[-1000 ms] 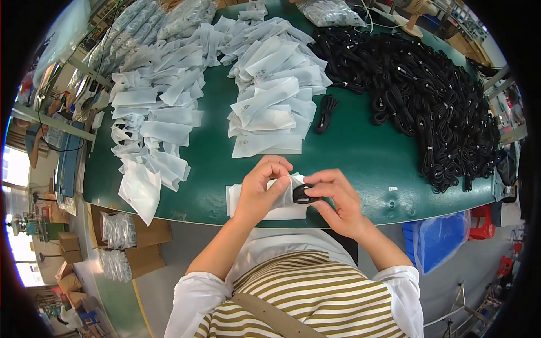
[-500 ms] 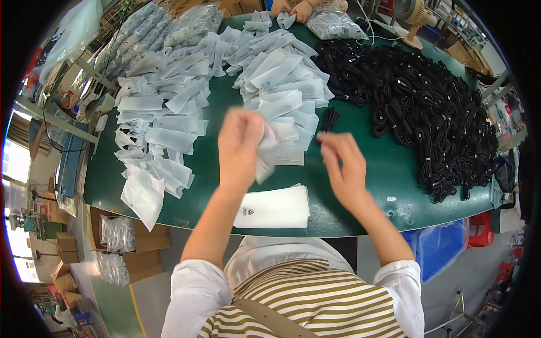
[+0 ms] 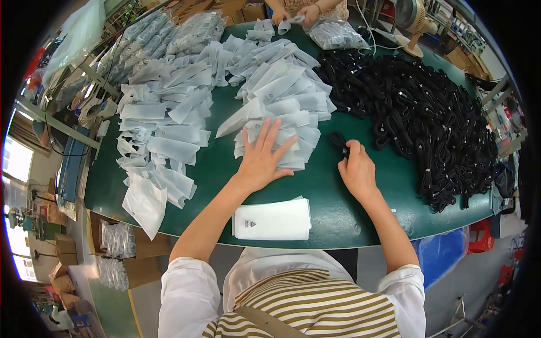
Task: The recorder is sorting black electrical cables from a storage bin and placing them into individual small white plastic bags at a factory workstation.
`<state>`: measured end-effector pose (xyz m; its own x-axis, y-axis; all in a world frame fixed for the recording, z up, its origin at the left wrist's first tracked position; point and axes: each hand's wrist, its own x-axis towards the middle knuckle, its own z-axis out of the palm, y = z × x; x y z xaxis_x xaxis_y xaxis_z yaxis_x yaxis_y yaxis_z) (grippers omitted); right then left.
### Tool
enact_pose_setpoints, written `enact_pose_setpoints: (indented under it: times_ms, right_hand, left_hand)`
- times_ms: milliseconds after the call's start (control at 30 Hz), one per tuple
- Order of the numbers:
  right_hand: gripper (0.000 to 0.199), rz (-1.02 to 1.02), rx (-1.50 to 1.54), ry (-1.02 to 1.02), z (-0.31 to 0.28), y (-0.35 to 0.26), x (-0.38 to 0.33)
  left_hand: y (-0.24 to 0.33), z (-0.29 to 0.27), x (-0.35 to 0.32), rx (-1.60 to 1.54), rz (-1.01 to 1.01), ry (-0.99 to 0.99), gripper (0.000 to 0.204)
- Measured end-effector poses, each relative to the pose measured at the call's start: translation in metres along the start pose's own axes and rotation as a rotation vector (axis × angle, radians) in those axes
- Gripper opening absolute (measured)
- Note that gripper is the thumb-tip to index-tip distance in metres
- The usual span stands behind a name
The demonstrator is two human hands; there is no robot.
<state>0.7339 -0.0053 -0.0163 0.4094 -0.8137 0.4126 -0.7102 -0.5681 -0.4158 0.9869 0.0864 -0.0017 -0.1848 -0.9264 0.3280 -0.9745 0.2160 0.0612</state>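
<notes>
My left hand [image 3: 263, 158] lies with fingers spread on the near end of the middle heap of frosted plastic bags [image 3: 282, 84]. One longer bag [image 3: 239, 117] sticks out to the left of that heap, just beyond my fingertips. With thumb and fingers closed, my right hand [image 3: 358, 172] grips the near end of a coiled black cable [image 3: 338, 142] on the table. Between my forearms, a neat stack of flat white bags [image 3: 273, 221] rests by the near edge. To the right spreads a big pile of bundled black cables [image 3: 417, 112].
Another heap of frosted bags [image 3: 174, 118] covers the left side of the green table [image 3: 332, 217]. Full clear packs [image 3: 194, 32] lie at the back left. Across the table, a co-worker's hands [image 3: 296, 16] handle a bag near a clear pack [image 3: 338, 35] and a fan [image 3: 414, 22].
My left hand has let go of the bag it held raised and now lies on the heap. My right hand has closed on the coiled cable, which sits slightly nearer.
</notes>
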Motion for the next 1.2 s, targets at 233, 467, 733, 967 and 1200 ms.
enact_pose_setpoints:
  times_ms: [233, 467, 733, 967, 1200]
  right_hand:
    - [0.033, 0.063, 0.174, -0.058, 0.001, -0.002, -0.017]
    - [0.028, 0.025, 0.308, -0.018, -0.003, 0.016, -0.025]
    - [0.036, 0.146, 0.45, -0.082, -0.034, 0.003, -0.062]
    - [0.041, 0.08, 0.536, -0.102, -0.051, -0.031, -0.095]
    - [0.046, -0.247, 0.356, -0.09, -0.061, -0.045, -0.123]
  left_hand:
    - [-0.047, 0.038, 0.044, 0.133, -0.142, 0.078, 0.088]
    - [-0.054, 0.026, 0.049, 0.178, -0.236, 0.03, 0.078]
    - [0.068, -0.025, -0.079, -0.604, -0.027, 0.098, 0.031]
    - [0.115, -0.013, -0.098, -0.549, -0.069, 0.095, 0.02]
    - [0.114, -0.009, -0.099, -0.83, -0.326, 0.057, 0.012]
